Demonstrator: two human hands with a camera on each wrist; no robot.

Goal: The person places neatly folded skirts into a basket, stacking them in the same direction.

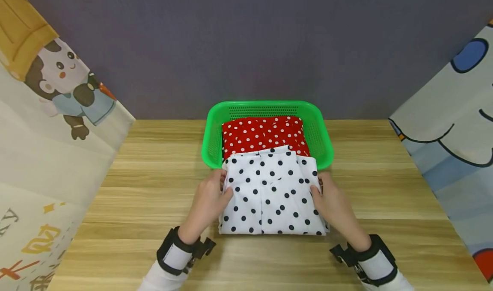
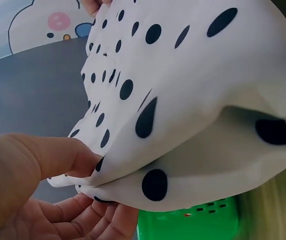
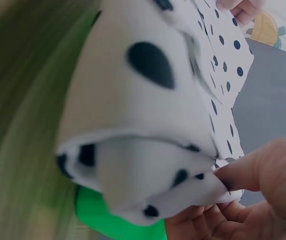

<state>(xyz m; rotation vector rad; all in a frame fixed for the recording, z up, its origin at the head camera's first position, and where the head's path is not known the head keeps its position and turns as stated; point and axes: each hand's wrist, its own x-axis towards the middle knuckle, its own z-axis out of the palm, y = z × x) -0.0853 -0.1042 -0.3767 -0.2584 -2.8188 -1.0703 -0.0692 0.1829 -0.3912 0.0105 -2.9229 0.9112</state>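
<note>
A folded white cloth with black polka dots (image 1: 269,197) is gripped at both sides, in front of a green basket (image 1: 326,147). My left hand (image 1: 209,194) pinches its left edge, thumb on top and fingers beneath, as the left wrist view shows. On the opposite edge my right hand (image 1: 333,199) pinches the layers the same way. The cloth's far end overlaps the basket's near rim in the head view. Inside the basket lies a folded red cloth with white dots (image 1: 263,133), its near part hidden by the white cloth.
The basket stands on a wooden table (image 1: 154,179) against a dark grey wall panel (image 1: 246,47). Cartoon-printed sheets hang on the left (image 1: 38,154) and on the right (image 1: 462,162). Each wrist wears a black strap.
</note>
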